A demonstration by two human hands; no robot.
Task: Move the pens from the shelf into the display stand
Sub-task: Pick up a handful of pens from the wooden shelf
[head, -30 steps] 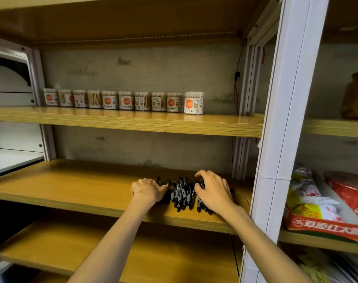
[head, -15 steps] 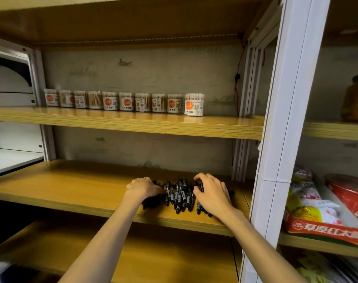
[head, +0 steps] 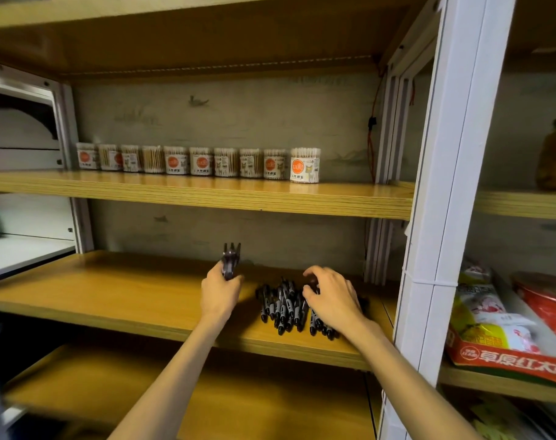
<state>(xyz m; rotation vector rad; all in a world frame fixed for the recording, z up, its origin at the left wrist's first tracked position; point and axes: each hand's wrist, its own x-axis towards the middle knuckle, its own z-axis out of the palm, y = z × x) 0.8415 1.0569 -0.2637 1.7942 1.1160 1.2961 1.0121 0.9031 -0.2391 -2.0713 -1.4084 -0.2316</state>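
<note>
Left hand (head: 221, 293): gripping a few pens (head: 229, 263), lifting them upright
Right hand (head: 332, 300): fingers curling over the pile (head: 283, 308) on the shelf (head: 111, 290)

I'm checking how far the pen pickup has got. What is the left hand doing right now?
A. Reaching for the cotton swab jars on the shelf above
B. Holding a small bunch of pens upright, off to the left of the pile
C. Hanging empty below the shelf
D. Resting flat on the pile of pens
B: the left hand grips a small bunch of pens pointing up, apart from the pile of pens on the shelf.
</note>
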